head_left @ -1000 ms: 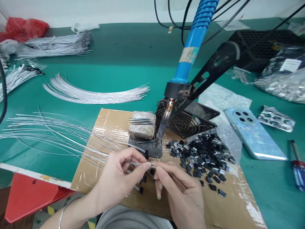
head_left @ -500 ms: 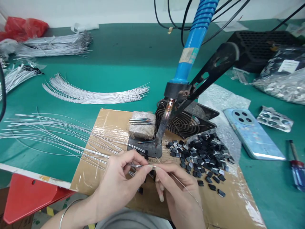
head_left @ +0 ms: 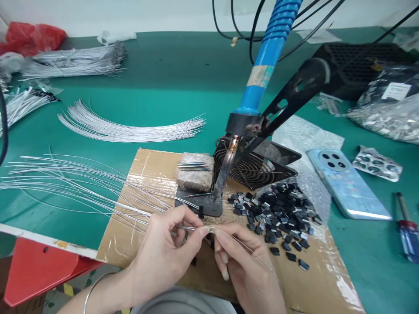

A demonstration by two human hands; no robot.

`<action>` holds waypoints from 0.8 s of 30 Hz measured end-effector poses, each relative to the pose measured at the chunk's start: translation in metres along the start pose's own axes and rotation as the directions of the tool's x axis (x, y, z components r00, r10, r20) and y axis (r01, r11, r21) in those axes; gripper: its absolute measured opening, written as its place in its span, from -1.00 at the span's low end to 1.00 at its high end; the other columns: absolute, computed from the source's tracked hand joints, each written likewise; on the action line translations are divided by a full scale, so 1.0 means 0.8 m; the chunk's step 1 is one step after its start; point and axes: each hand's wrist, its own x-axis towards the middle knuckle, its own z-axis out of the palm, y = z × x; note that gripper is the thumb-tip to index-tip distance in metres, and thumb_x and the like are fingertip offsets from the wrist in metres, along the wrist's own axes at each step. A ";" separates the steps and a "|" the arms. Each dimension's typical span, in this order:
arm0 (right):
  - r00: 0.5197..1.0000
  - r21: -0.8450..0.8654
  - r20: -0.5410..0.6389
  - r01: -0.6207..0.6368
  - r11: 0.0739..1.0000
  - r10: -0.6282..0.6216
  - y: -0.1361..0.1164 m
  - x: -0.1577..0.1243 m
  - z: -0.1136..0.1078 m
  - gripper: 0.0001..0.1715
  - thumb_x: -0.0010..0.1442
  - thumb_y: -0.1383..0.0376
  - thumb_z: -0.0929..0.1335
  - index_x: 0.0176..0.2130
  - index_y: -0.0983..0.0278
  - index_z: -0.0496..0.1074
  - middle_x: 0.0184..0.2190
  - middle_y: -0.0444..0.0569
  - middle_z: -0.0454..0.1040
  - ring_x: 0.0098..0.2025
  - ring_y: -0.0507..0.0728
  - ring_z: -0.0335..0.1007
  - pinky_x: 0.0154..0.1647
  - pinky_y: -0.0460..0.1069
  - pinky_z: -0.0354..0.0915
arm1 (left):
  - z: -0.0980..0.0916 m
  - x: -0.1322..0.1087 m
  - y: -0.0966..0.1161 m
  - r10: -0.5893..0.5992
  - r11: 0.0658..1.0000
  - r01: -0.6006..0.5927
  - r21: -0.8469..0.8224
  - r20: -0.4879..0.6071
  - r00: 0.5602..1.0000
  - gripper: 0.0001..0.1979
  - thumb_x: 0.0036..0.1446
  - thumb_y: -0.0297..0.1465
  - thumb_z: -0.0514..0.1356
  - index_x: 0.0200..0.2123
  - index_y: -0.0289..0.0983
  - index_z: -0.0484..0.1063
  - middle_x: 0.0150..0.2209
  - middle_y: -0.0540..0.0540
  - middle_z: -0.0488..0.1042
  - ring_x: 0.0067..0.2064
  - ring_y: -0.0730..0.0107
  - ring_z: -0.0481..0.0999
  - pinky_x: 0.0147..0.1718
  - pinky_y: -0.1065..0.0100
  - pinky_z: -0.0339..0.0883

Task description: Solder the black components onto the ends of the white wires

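My left hand (head_left: 170, 250) pinches a thin white wire between thumb and forefinger, in front of the soldering iron. Against its fingertips, my right hand (head_left: 247, 259) is closed in a pinch too. A fine silvery strand that looks like solder wire (head_left: 253, 252) runs from those fingers back over the hand. The exact wire ends are hidden by the fingertips. Loose white wires (head_left: 94, 183) fan out leftward from beneath my left hand. Just beyond my hands, the blue-handled soldering iron (head_left: 229, 159) is held in a black stand, its tip pointing down at a dark plate (head_left: 209, 207).
Small black connector pieces (head_left: 278, 209) lie heaped on cardboard (head_left: 131, 235) at right. A stone-like block (head_left: 195, 174) bears thin metal rods. Behind it sits a black fan (head_left: 258, 165). Farther right are a phone (head_left: 347, 183) and a screwdriver (head_left: 407, 235). A wire bundle (head_left: 131, 131) lies at back.
My hands stay pinched together at nearly the same spot. The right hand has shifted very slightly to the right, and its lower fingers have moved a little.
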 end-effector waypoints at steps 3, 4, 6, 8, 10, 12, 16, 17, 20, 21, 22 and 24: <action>1.000 0.030 -0.031 0.002 1.000 -0.001 0.002 0.001 0.005 -0.83 0.15 0.18 0.53 -0.39 0.24 0.67 -0.60 -0.16 0.39 -0.66 -0.10 0.24 -0.70 -0.22 0.25 | 0.004 0.000 -0.001 0.032 0.999 -0.032 -0.019 -0.027 0.999 -0.81 0.28 -0.32 0.19 -0.38 -0.25 0.44 -0.55 0.08 0.30 -0.56 0.51 0.13 -0.60 0.42 0.00; 0.999 0.042 -0.046 0.004 0.999 -0.002 0.002 0.001 0.007 -0.82 0.13 0.18 0.53 -0.40 0.24 0.67 -0.61 -0.16 0.39 -0.67 -0.10 0.23 -0.71 -0.23 0.23 | 0.006 0.000 -0.001 0.042 0.999 -0.042 -0.017 -0.037 0.998 -0.82 0.28 -0.34 0.19 -0.38 -0.25 0.44 -0.56 0.09 0.28 -0.56 0.51 0.12 -0.60 0.43 0.00; 0.997 0.063 -0.081 0.009 0.998 -0.004 0.004 0.002 0.010 -0.82 0.10 0.18 0.55 -0.43 0.25 0.66 -0.63 -0.17 0.38 -0.68 -0.11 0.20 -0.73 -0.24 0.21 | 0.010 -0.001 -0.003 0.061 0.998 -0.061 -0.003 -0.068 0.996 -0.82 0.28 -0.36 0.18 -0.39 -0.26 0.43 -0.58 0.11 0.24 -0.57 0.53 0.10 -0.60 0.43 0.00; 0.994 0.082 -0.110 0.012 0.997 -0.003 0.006 0.002 0.013 -0.80 0.09 0.17 0.55 -0.43 0.25 0.66 -0.63 -0.17 0.37 -0.68 -0.12 0.19 -0.73 -0.25 0.19 | 0.013 -0.001 -0.005 0.082 0.997 -0.081 0.007 -0.105 0.991 -0.83 0.27 -0.39 0.18 -0.40 -0.26 0.43 -0.58 0.12 0.23 -0.57 0.53 0.10 -0.60 0.44 0.00; 0.993 0.094 -0.122 0.013 0.995 -0.001 0.007 0.001 0.014 -0.80 0.09 0.16 0.55 -0.42 0.26 0.66 -0.63 -0.17 0.38 -0.68 -0.12 0.18 -0.73 -0.26 0.19 | 0.015 -0.001 -0.006 0.097 0.995 -0.097 0.009 -0.127 0.987 -0.83 0.26 -0.39 0.19 -0.42 -0.27 0.43 -0.58 0.11 0.23 -0.57 0.54 0.09 -0.60 0.45 0.00; 0.993 0.099 -0.119 0.008 0.995 0.003 0.008 0.000 0.014 -0.80 0.10 0.17 0.55 -0.41 0.26 0.66 -0.62 -0.16 0.38 -0.68 -0.13 0.19 -0.72 -0.26 0.21 | 0.015 0.000 -0.006 0.101 0.995 -0.101 0.002 -0.131 0.986 -0.82 0.26 -0.38 0.19 -0.42 -0.27 0.43 -0.58 0.11 0.24 -0.57 0.54 0.09 -0.61 0.45 0.00; 0.994 0.102 -0.105 0.007 0.995 0.004 0.005 0.001 0.013 -0.77 0.09 0.16 0.55 -0.43 0.28 0.65 -0.63 -0.17 0.38 -0.68 -0.12 0.23 -0.73 -0.25 0.22 | 0.015 0.000 -0.004 0.101 0.995 -0.103 -0.006 -0.133 0.986 -0.83 0.25 -0.37 0.19 -0.41 -0.27 0.43 -0.57 0.11 0.23 -0.57 0.54 0.09 -0.61 0.46 0.00; 0.995 0.102 -0.104 0.007 0.995 0.004 0.005 0.002 0.013 -0.77 0.08 0.15 0.56 -0.44 0.28 0.65 -0.63 -0.17 0.37 -0.69 -0.11 0.22 -0.74 -0.25 0.22 | 0.015 0.000 -0.003 0.103 0.995 -0.104 0.000 -0.136 0.985 -0.83 0.25 -0.38 0.20 -0.41 -0.27 0.43 -0.57 0.11 0.23 -0.57 0.54 0.09 -0.61 0.46 0.01; 0.994 0.101 -0.108 0.006 0.995 0.005 0.003 0.004 0.015 -0.77 0.06 0.16 0.57 -0.46 0.28 0.64 -0.63 -0.16 0.38 -0.69 -0.11 0.23 -0.74 -0.24 0.24 | 0.016 -0.002 -0.004 0.114 0.993 -0.111 0.030 -0.144 0.983 -0.83 0.25 -0.40 0.20 -0.42 -0.26 0.43 -0.58 0.11 0.22 -0.57 0.54 0.09 -0.60 0.46 0.02; 0.994 0.102 -0.111 0.006 0.995 0.005 0.003 0.005 0.015 -0.77 0.06 0.16 0.57 -0.46 0.28 0.64 -0.63 -0.16 0.39 -0.69 -0.10 0.23 -0.74 -0.24 0.24 | 0.016 -0.002 -0.004 0.119 0.993 -0.115 0.040 -0.146 0.982 -0.83 0.25 -0.40 0.20 -0.42 -0.26 0.43 -0.59 0.11 0.21 -0.58 0.54 0.09 -0.60 0.46 0.02; 0.993 0.103 -0.118 0.008 0.995 0.004 0.003 0.005 0.016 -0.76 0.05 0.16 0.57 -0.47 0.28 0.63 -0.63 -0.16 0.39 -0.69 -0.11 0.22 -0.74 -0.24 0.24 | 0.017 -0.002 -0.005 0.125 0.992 -0.119 0.048 -0.151 0.981 -0.83 0.25 -0.40 0.20 -0.42 -0.26 0.44 -0.60 0.12 0.21 -0.58 0.54 0.08 -0.60 0.45 0.01; 0.991 0.105 -0.134 0.013 0.994 0.001 0.005 0.004 0.017 -0.77 0.06 0.17 0.57 -0.47 0.28 0.63 -0.62 -0.15 0.40 -0.68 -0.11 0.22 -0.74 -0.24 0.25 | 0.018 -0.002 -0.006 0.127 0.992 -0.120 0.050 -0.161 0.979 -0.83 0.25 -0.40 0.20 -0.42 -0.26 0.44 -0.60 0.12 0.20 -0.58 0.53 0.07 -0.61 0.45 0.00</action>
